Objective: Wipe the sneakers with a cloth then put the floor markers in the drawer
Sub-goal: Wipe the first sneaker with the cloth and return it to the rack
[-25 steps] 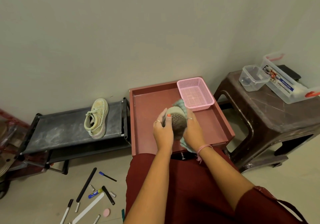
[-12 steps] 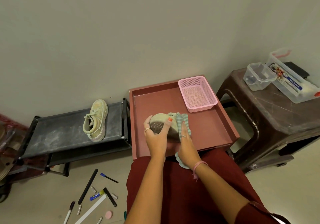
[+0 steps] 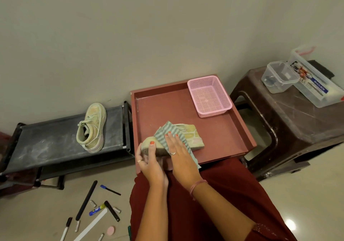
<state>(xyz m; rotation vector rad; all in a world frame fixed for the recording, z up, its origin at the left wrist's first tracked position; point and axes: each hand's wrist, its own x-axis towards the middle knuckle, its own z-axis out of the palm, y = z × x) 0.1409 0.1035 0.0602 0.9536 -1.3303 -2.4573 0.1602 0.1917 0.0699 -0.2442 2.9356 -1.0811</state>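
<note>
Right, wipe step in hand, second half not started. Largest first: the brown plastic stool (image 3: 301, 121) on the right carries two clear lidded boxes (image 3: 297, 78). The black low shoe rack (image 3: 55, 138) on the left holds one pale green lace-up sneaker (image 3: 92, 127), lying on its side, untouched. Between them the red-brown open drawer (image 3: 232, 129) is pulled out over the person's lap, with a pink perforated plastic basket (image 3: 209, 96) in its far right corner.

The other pale green sneaker (image 3: 191, 138) lies on its side on the drawer floor, sole toward the person. The left hand (image 3: 149, 160) grasps its toe end, thumb curled over the edge. The right hand (image 3: 176, 147) lies flat, fingers straight, pressing a green-and-white striped cloth (image 3: 165, 134) onto the upper (not clutching it).

The scattered floor markers (image 3: 86, 201) lie beside pens, a white strip and a pink disc at lower left, well apart from the drawer; none is inside it.

My read: sneaker one is mid-wipe. Next move calls for finishing this shoe, clearing it out of the drawer, then reaching left for the rack shoe. Markers come last; that needs a low reach to the floor.
</note>
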